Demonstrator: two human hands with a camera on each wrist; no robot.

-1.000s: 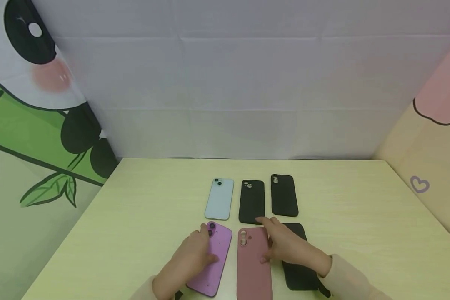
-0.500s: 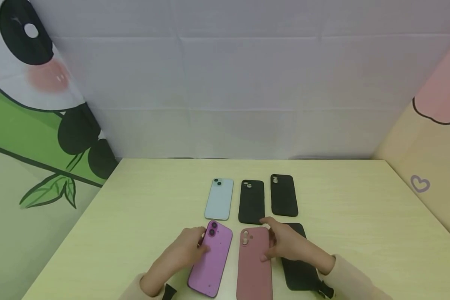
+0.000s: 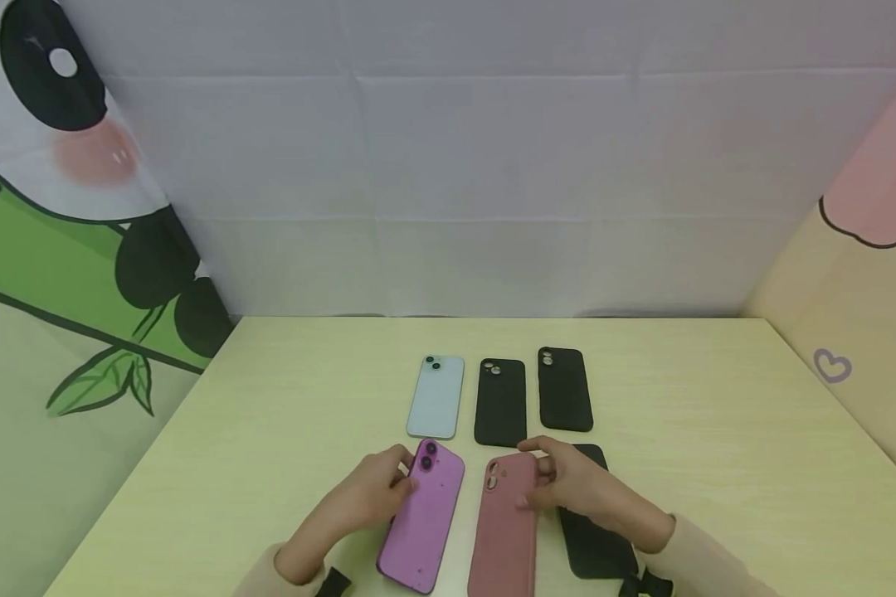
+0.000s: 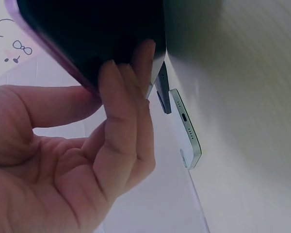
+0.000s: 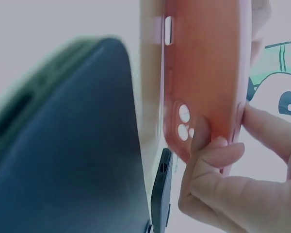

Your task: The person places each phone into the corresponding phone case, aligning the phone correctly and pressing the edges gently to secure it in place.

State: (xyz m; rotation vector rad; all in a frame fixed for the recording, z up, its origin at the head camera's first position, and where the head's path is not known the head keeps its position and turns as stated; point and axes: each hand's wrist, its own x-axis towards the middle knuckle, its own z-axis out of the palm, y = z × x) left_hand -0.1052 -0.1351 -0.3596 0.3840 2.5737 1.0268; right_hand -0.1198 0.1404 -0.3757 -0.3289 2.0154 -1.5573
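Note:
My left hand (image 3: 373,489) grips a purple phone (image 3: 427,518) by its left edge, thumb on the back and fingers under the dark screen side, as the left wrist view shows. The phone is tilted, its left side off the table. My right hand (image 3: 578,481) pinches a pink phone case (image 3: 504,522) by its right edge. In the right wrist view the case's hollow inside and camera holes face the camera, fingers inside and thumb on the outer back. A black phone case (image 3: 596,543) lies partly under the right forearm.
At the back of the pale table (image 3: 306,398) lie a light-blue phone (image 3: 436,398), a black phone case (image 3: 501,402) and another black case (image 3: 565,390). A white cloth wall (image 3: 448,166) rises behind the table's far edge.
My left fingers have slid to the purple phone's left edge and gone underneath, and the phone has tilted up. The pink case's right side has risen from the table in my right hand.

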